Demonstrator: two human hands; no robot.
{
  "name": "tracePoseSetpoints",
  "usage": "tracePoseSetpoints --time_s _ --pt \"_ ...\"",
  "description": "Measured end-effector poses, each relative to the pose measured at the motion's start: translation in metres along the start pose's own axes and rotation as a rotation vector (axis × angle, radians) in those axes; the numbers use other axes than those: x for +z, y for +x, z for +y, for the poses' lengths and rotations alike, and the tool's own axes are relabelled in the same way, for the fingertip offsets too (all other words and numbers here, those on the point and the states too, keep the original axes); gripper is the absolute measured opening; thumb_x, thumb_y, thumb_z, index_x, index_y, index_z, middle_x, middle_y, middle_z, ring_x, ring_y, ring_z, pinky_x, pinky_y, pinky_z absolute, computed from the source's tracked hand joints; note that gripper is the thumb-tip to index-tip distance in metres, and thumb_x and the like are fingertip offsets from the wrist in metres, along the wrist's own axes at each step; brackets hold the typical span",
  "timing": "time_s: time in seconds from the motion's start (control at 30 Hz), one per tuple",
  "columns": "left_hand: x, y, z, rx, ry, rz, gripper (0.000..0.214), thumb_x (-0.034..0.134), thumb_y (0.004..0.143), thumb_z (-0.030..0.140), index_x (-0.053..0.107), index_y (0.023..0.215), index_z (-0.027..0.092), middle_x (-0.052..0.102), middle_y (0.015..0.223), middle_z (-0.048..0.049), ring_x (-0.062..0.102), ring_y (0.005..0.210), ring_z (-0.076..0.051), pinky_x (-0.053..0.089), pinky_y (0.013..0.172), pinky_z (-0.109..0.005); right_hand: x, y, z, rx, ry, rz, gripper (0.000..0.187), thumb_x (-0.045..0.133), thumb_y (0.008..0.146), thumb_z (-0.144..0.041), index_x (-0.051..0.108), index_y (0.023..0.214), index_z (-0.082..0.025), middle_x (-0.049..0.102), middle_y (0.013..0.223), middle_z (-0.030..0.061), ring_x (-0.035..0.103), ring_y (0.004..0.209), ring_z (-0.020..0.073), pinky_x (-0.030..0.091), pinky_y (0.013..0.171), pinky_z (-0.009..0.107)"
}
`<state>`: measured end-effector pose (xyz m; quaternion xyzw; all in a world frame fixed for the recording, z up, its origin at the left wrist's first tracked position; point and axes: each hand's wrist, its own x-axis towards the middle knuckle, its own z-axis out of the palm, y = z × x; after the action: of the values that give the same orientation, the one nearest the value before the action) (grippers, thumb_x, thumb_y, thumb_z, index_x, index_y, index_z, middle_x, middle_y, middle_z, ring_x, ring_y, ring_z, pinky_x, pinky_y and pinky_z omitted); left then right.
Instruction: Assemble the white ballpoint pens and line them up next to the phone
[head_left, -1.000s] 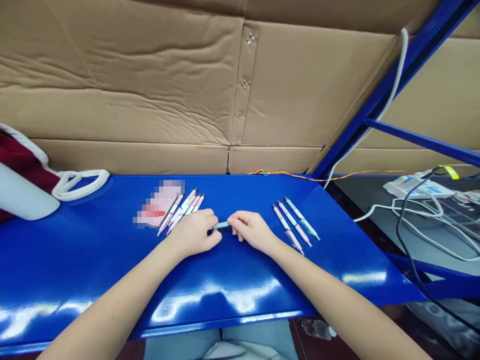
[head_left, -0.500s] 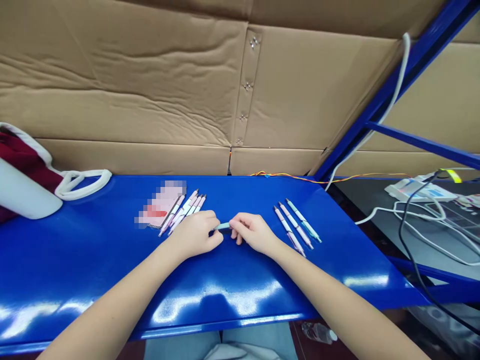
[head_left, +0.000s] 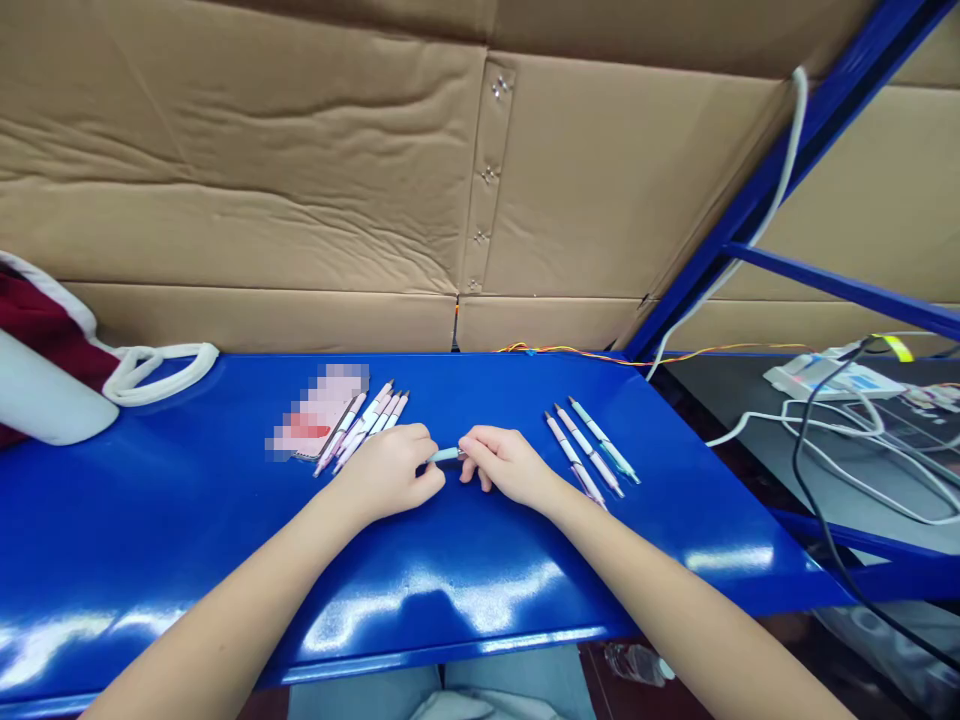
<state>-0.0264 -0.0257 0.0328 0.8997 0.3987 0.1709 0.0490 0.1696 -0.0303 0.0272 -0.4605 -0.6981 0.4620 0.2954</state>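
Note:
Between my hands is a light green pen (head_left: 446,454), mostly hidden by the fingers. My left hand (head_left: 391,470) is closed round one end of it, and my right hand (head_left: 504,462) pinches the other. Left of my left hand several pink-and-white pens (head_left: 367,428) lie side by side, partly covered by that hand. They rest against a blurred pink packet (head_left: 322,412). On the right, beyond my right hand, two pink-and-white pens (head_left: 585,450) and a green-and-white pen (head_left: 604,440) lie slanted on the blue table (head_left: 480,560).
A dark red bag with white trim (head_left: 56,325) and a white cylinder (head_left: 52,390) stand at the far left. Cardboard (head_left: 300,150) walls the back. Right of the table are a blue metal frame (head_left: 697,210), white cables (head_left: 817,430) and a black cable (head_left: 802,470).
The view has shifted slightly. A little more of the green pen, with a shiny part by my right fingers, now shows between my hands. Both hands keep their hold.

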Motion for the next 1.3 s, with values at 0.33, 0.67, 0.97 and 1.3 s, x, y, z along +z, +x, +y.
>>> tracePoseSetpoints --time_s 0.33,0.67,0.97,1.3 --pt "0.001 0.001 -0.002 -0.004 -0.012 0.000 0.021 0.045 0.076 0.018 0.065 0.071 0.017 0.058 0.073 -0.0042 0.055 0.069 -0.016 0.043 0.067 -0.028 0.000 0.000 0.000 -0.045 -0.151 0.042 0.016 0.048 0.087 -0.030 0.053 0.076 -0.018 0.057 0.061 -0.0033 0.050 0.054 0.0092 0.039 0.055 0.021" --pt "0.001 0.002 -0.002 0.008 -0.044 0.006 0.021 0.045 0.078 0.017 0.066 0.078 0.018 0.062 0.080 -0.0050 0.058 0.077 -0.017 0.046 0.073 -0.028 0.000 0.002 0.003 -0.133 -0.220 0.076 0.025 0.041 0.090 -0.026 0.051 0.068 -0.019 0.057 0.058 -0.0035 0.053 0.056 0.0097 0.041 0.062 0.023" --pt "-0.016 0.002 -0.022 -0.171 -0.119 -0.011 0.032 0.038 0.091 0.042 0.062 0.099 0.023 0.068 0.086 -0.0023 0.062 0.077 -0.019 0.046 0.071 -0.032 -0.029 0.009 0.021 -0.050 -0.018 0.339 0.019 0.041 0.089 -0.037 0.050 0.086 -0.021 0.055 0.068 -0.0025 0.052 0.056 0.0107 0.040 0.050 0.022" --pt "-0.010 0.004 -0.030 -0.061 0.030 0.113 0.021 0.045 0.090 0.035 0.060 0.090 0.020 0.066 0.088 -0.0044 0.056 0.087 -0.022 0.038 0.090 -0.040 -0.033 0.007 0.013 -0.121 -0.304 0.323 0.025 0.044 0.088 -0.036 0.058 0.075 -0.019 0.057 0.074 0.0014 0.055 0.073 0.0153 0.043 0.071 0.028"
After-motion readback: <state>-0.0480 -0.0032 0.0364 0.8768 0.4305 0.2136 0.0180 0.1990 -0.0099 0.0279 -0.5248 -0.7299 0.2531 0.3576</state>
